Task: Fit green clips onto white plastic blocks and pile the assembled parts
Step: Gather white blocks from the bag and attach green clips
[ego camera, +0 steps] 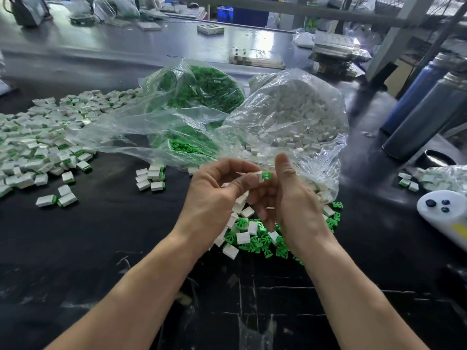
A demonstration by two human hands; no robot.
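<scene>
Both hands meet above the black table, in front of two plastic bags. My left hand (217, 188) pinches a small white block (259, 176) between thumb and fingers. My right hand (290, 198) holds a green clip (266, 175) right against the block's end. Below the hands lies a loose heap of green clips (255, 242) mixed with white blocks (243, 237). A clear bag of green clips (199, 97) sits behind, beside a clear bag of white blocks (298, 114). A wide pile of assembled parts (43, 137) covers the table at the left.
A few assembled parts (151, 176) lie loose left of the hands. Two dark cylindrical bottles (424, 114) stand at the right, with a white controller-like device (444, 215) near the right edge. Trays and boxes (255, 58) sit on the far table.
</scene>
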